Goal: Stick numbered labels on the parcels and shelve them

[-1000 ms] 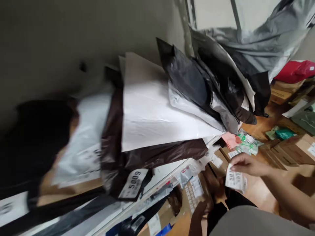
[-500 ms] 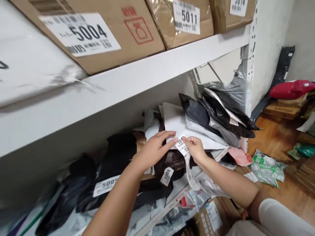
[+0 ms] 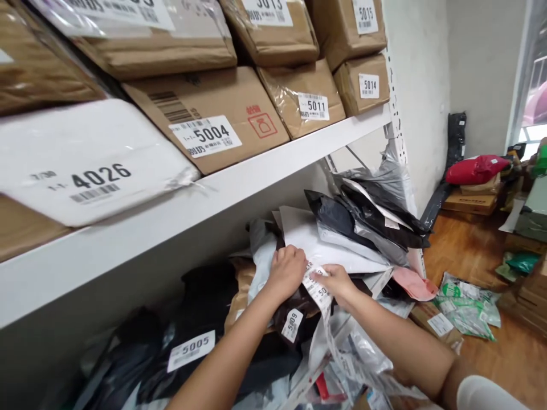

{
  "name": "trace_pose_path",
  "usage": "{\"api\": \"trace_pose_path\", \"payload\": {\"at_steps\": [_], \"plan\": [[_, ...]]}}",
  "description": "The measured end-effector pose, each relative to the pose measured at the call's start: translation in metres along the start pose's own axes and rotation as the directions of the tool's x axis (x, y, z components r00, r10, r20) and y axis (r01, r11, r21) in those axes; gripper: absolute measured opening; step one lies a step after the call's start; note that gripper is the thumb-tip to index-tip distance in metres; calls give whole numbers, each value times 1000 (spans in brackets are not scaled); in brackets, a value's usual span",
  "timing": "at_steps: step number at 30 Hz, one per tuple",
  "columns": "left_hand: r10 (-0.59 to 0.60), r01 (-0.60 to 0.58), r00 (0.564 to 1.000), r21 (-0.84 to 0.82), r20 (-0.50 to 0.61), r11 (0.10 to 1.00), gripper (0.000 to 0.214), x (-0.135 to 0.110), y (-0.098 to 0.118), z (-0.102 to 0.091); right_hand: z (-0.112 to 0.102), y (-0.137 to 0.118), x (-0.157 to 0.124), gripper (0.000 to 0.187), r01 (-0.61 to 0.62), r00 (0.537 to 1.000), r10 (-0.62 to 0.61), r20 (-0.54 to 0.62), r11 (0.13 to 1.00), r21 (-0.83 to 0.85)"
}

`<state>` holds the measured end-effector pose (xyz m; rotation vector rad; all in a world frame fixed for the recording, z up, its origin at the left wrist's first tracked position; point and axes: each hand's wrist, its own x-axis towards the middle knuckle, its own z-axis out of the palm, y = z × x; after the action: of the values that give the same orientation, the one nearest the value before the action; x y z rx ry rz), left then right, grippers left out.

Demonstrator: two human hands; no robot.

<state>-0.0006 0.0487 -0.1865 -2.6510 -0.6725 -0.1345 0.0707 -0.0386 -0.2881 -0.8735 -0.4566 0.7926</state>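
Both my hands meet over a pile of parcels on the lower shelf. My right hand pinches a strip of printed labels, thumb on its face; the strip's tail curls down past the shelf edge. My left hand is closed, its curled fingers at the strip's upper end; the fingertips are partly hidden. Just behind the hands lies a white mailer bag. Beneath them is a dark parcel bearing a 5009 label. Further left, a black parcel carries a 5005 label.
Above, a white shelf beam supports labelled cartons and a white parcel. Black and grey mailer bags are stacked at the lower shelf's right end. On the wooden floor lie clear-and-green plastic packets and a red parcel on boxes.
My left hand has gone from spread fingers to a closed grip by the strip's upper end. My right hand still pinches the strip. The view has shifted, showing more of the upper shelf.
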Motion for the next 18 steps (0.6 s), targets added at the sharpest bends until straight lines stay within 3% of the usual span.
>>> {"api": "trace_pose_path", "payload": {"at_steps": [2,5,7,9,12,16,18], "plan": [[17,-18,1000,56,16,998,32,0,1,1,-14,8,-11,58,-39,998,39,42,999,-4],[-21,12,998,133,65,991,33,11,7,-4,-39,15,-23,61,-63,996,62,-59,998,-25],[-14,8,999,149,35,989,38,29,16,-13,-55,11,-23,61,-15,995,14,-95,1000,-9],[119,-120,993,92,17,988,48,53,24,-22,-69,0,-17,60,67,995,-65,-70,997,30],[384,-382,921,-44,70,923,65,92,29,-33,-85,-20,-3,60,130,991,-131,31,990,60],[450,-440,885,-100,120,892,83,128,20,-38,-89,-32,22,58,113,989,-117,86,992,49],[475,-456,868,-146,148,878,72,139,17,-41,-85,-35,37,56,113,993,-117,31,988,105]]}}
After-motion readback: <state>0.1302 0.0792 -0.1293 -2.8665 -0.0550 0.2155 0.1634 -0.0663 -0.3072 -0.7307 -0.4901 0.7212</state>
